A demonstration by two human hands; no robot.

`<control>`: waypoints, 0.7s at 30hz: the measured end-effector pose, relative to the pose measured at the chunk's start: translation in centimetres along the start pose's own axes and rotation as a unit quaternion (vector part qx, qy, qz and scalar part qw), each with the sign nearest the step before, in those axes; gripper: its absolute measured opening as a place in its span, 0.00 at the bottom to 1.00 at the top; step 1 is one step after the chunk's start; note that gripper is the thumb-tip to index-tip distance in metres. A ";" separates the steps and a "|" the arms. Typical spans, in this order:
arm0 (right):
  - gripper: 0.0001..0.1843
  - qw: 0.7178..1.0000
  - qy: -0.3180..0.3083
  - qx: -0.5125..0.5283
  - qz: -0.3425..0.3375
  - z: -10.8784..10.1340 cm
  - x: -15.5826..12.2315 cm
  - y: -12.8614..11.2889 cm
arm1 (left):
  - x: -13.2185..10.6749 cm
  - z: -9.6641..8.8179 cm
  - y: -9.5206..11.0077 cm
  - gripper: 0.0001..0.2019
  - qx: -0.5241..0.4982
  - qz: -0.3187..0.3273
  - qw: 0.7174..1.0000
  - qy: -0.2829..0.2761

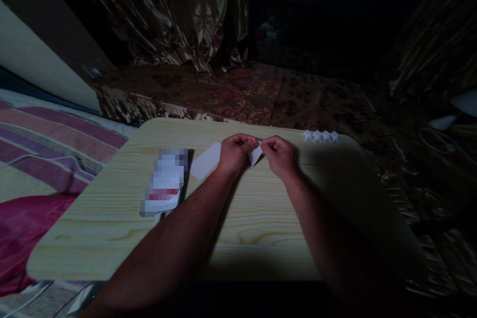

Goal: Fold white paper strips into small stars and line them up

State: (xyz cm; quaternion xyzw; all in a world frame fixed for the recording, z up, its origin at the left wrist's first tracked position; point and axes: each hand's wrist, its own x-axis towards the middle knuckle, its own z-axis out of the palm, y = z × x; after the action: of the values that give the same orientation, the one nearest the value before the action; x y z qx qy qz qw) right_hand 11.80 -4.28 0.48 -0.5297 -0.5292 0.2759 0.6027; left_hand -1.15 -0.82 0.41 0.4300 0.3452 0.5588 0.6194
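Between my two hands is a small folded piece of white paper, its lower end tapering to a point above the table. My left hand pinches its left side with thumb and fingers. On the other side, my right hand has its fingertips closed on the paper's upper right corner. Just left of my left hand a flat white sheet of paper lies on the wooden table. Several small white folded paper pieces stand in a row near the table's far right edge.
A phone with a blurred-out screen lies left of my left forearm. Patterned curtains hang beyond the table. A striped bed cover and a dark pink cloth are at the left. A white cable shows at the right.
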 end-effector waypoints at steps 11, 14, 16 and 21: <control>0.09 1.000 -0.005 0.009 0.001 0.0 0.0 0.0 | -0.1 0.0 0.3 0.08 -0.020 0.003 1.000 -0.014; 0.09 1.000 -0.010 0.010 0.005 0.1 0.0 0.1 | -0.1 -0.1 0.2 0.06 -0.021 0.014 1.000 -0.011; 0.09 1.000 -0.012 0.011 0.005 0.2 0.0 0.1 | -0.1 -0.1 0.1 0.06 -0.027 0.018 0.999 -0.010; 0.08 1.000 -0.017 0.014 0.005 0.3 0.0 0.3 | -0.1 0.0 0.1 0.07 -0.003 0.011 1.000 0.005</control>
State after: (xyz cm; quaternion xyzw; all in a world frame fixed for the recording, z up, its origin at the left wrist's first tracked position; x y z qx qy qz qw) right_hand 11.62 -4.08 0.20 -0.5190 -0.5330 0.2954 0.5993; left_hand -1.17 -0.93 0.47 0.4296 0.3419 0.5685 0.6127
